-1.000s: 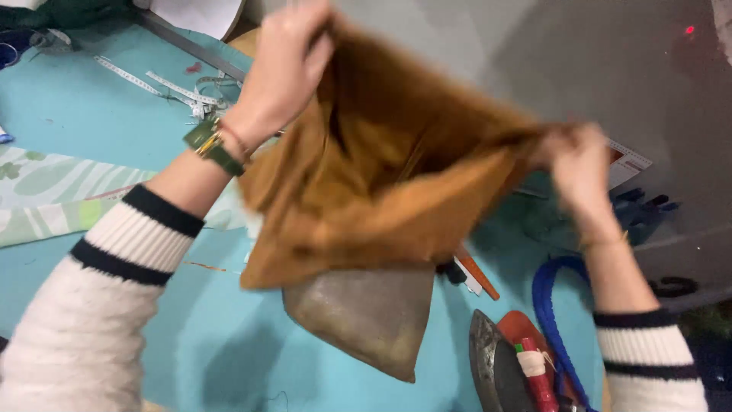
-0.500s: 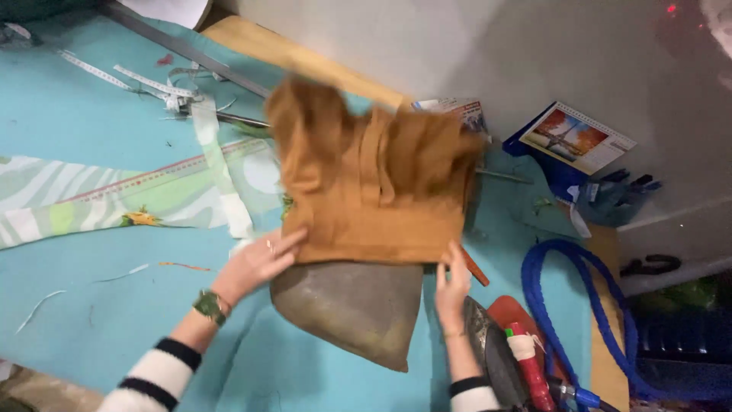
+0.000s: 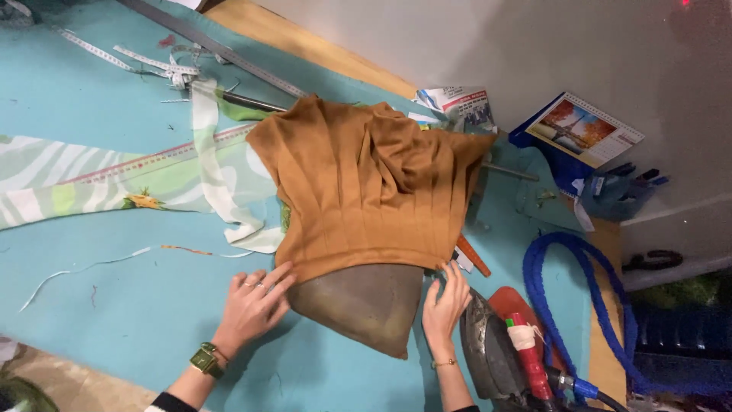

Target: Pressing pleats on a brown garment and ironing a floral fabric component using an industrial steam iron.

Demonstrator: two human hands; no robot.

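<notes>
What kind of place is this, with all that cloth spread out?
Most likely a tailoring or sewing workroom. A brown pleated garment lies over a padded pressing form, a heavy iron stands beside it, and measuring tapes lie on the blue-covered table.

A single head-worn view looks steeply down from above onto the turquoise table (image 3: pixel 114 305), fairly near. The left hand (image 3: pixel 255 305) and right hand (image 3: pixel 446 305) enter from the near edge. The far side ends at a grey wall (image 3: pixel 457 38), tilted across the frame.
</notes>
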